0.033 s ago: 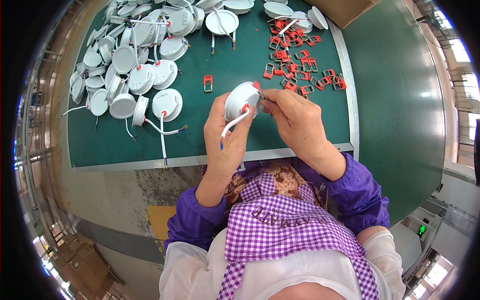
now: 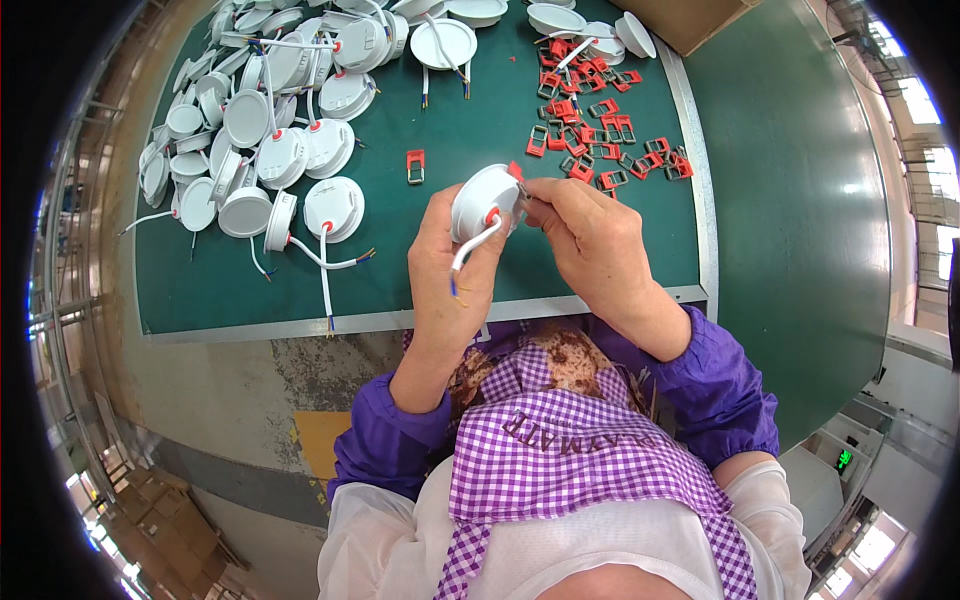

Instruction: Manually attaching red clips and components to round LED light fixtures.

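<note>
My left hand [image 2: 455, 265] holds a round white lamp housing [image 2: 482, 200] with a short white wire hanging from its back, above the front part of the green table [image 2: 450, 290]. My right hand [image 2: 590, 235] pinches a small red spring clip [image 2: 516, 172] against the housing's right edge. One loose red clip [image 2: 415, 166] lies on the table just left of the housing.
A heap of several white lamp housings with wires [image 2: 270, 140] covers the table's left and far side. Several red clips [image 2: 600, 130] are scattered at the far right. A metal rim [image 2: 400, 320] edges the table's front. A cardboard box [image 2: 690, 20] sits at the far right corner.
</note>
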Available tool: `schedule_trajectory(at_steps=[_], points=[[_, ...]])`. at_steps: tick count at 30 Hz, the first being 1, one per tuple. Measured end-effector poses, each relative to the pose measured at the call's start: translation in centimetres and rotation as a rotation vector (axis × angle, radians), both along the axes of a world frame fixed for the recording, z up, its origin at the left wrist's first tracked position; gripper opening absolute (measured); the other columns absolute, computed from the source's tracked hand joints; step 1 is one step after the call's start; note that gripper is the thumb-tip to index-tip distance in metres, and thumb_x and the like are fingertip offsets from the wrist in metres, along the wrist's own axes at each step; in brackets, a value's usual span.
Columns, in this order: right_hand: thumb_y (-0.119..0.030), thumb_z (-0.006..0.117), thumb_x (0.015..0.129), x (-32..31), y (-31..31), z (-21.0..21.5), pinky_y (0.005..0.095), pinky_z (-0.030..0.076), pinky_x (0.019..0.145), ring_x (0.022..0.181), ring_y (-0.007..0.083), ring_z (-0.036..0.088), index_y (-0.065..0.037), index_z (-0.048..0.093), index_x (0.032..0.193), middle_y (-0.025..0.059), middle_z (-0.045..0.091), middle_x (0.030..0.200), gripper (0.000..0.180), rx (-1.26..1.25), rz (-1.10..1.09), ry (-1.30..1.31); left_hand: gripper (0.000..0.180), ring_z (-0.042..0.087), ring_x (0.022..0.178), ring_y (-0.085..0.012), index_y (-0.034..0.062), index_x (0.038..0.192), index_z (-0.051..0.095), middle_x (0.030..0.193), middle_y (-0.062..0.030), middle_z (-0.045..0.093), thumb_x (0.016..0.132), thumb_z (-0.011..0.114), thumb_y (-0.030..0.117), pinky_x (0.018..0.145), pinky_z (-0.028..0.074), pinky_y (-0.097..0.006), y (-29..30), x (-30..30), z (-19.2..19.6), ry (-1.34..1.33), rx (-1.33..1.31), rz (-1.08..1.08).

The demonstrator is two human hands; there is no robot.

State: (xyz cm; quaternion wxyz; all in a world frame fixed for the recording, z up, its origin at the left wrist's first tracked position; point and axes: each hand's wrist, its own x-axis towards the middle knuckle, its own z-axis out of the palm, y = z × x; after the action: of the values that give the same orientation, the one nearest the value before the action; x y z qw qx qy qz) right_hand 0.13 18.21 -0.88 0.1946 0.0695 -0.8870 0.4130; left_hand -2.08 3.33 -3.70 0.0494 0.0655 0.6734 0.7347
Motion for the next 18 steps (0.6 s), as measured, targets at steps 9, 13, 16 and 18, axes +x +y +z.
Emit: schedule_trajectory(at_steps=[9,13,16,18], points=[[0.001,0.066,0.082,0.0,0.6,-0.3,0.0336,0.05,0.059,0.069,0.0275,0.065,0.0,0.06,0.094,0.0138,0.064,0.079,0.013,-0.123,-0.01,-0.069,0.028,0.059,0.089,-0.0106,0.0005,0.115,0.055,0.098,-0.0085,0.063,0.089,0.065,0.007,0.077,0.049,-0.025,-0.3,0.1,1.0,0.041,-0.109,-0.097],[0.001,0.068,0.081,0.9,1.8,0.3,0.029,0.051,0.061,0.072,0.0198,0.068,0.0,0.061,0.1,0.0116,0.066,0.083,0.021,-0.152,0.014,-0.094,0.029,0.059,0.089,-0.0101,0.0004,0.112,0.056,0.097,-0.0067,0.063,0.087,0.068,0.006,0.078,0.048,-0.025,-0.4,0.6,1.5,-0.066,-0.036,-0.18],[0.001,0.068,0.082,1.6,1.1,1.7,0.0267,0.052,0.062,0.074,0.0173,0.069,0.001,0.06,0.111,0.0123,0.069,0.091,0.03,-0.411,-0.069,-0.211,0.029,0.059,0.088,-0.0102,0.0007,0.11,0.056,0.096,-0.0061,0.063,0.086,0.069,0.006,0.077,0.049,-0.025,-0.6,0.9,1.3,-0.072,0.027,-0.211],[0.001,0.067,0.083,2.0,1.6,2.0,0.026,0.053,0.063,0.075,0.0162,0.069,0.002,0.058,0.116,0.013,0.069,0.096,0.034,-0.464,-0.027,-0.296,0.029,0.059,0.087,-0.0101,0.0012,0.111,0.056,0.097,-0.0058,0.063,0.085,0.07,0.007,0.076,0.049,-0.025,-0.9,1.2,1.0,-0.069,0.046,-0.219]])
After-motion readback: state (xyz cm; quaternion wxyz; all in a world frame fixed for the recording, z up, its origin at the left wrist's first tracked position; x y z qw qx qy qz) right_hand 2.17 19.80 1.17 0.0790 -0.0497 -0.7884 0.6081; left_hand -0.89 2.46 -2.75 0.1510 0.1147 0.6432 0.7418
